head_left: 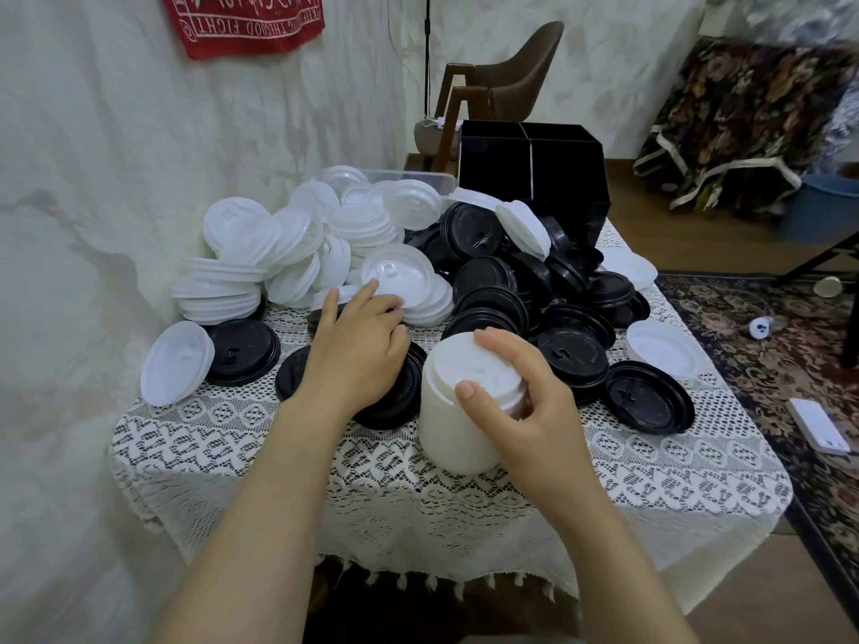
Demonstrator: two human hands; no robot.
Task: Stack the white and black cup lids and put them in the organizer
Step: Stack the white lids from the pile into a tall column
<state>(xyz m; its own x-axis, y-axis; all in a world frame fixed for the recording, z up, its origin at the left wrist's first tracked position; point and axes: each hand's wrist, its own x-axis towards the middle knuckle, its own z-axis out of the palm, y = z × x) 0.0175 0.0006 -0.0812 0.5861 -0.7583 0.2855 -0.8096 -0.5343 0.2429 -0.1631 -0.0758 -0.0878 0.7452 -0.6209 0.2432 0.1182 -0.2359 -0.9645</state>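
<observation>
The right hand (pixel 525 402) has its grip curled round a tall, smooth stack of lids (pixel 448 429), all white. The left hand (pixel 358 346), grip apart, touches a round white lid (pixel 399 269).

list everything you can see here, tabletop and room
tablecloth: one, white lace, spread under all the lids
white lid stack: one, white, upright at the near middle of the tablecloth
loose white lids: many, white, heaped at back left
black lids: many, black, heaped at middle and right
organizer: one, black, far edge
clear tub: one, see-through, behind the white heap
chair: one, brown, behind the organizer
red cloth: one, red, hanging top left
rug: one, patterned, floor at right
phone: one, white, on the rug
left hand: fingers stretched to the white heap
right hand: grip round the stack's top
</observation>
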